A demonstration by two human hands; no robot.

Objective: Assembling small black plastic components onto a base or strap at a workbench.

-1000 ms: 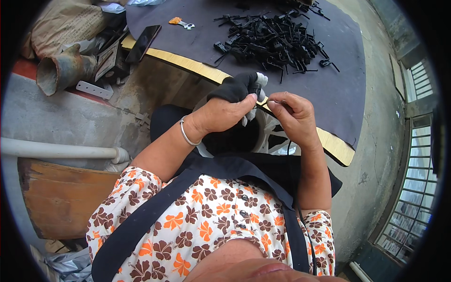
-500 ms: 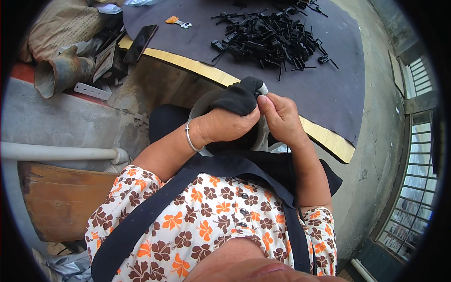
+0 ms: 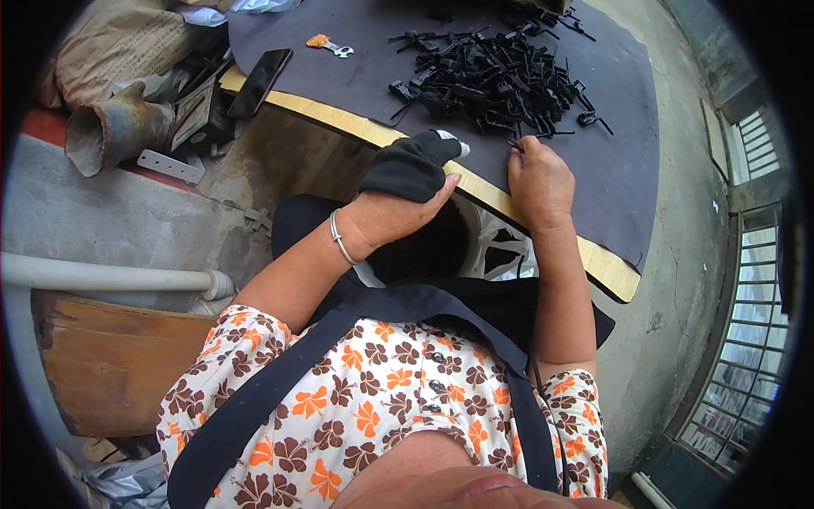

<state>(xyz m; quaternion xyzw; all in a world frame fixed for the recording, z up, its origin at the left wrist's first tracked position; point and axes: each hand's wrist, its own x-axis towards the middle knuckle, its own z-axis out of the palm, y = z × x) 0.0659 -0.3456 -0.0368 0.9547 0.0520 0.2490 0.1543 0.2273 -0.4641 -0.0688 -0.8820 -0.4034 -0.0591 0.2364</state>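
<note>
A black cloth covering [image 3: 405,170] wraps the fingers of my left hand [image 3: 398,219], with a white-wrapped fingertip poking out. Its bare thumb stretches apart from that fingertip, and nothing shows in the gap; the other fingers are hidden. At the near edge of a heap of small black plastic pieces with thin stems [image 3: 496,81], my right hand [image 3: 541,182] is closed in a pinch. Between its fingertips shows a thin black plastic piece [image 3: 515,144], mostly hidden. Below my left hand, a round bucket [image 3: 471,222] with a dark inside stands under the table edge.
The dark-covered table [image 3: 623,182] has a pale yellow edge. A phone [image 3: 260,82] and an orange-handled metal tool [image 3: 329,45] lie at its left. A rusty pipe fitting [image 3: 114,131] and a paper sack [image 3: 119,47] are farther left. A barred window [image 3: 738,339] is at the right.
My hands have parted. The right moved from beside the left's fingertip up to the heap's near edge and pinches a piece there. The left shifted slightly left, its thumb now apart.
</note>
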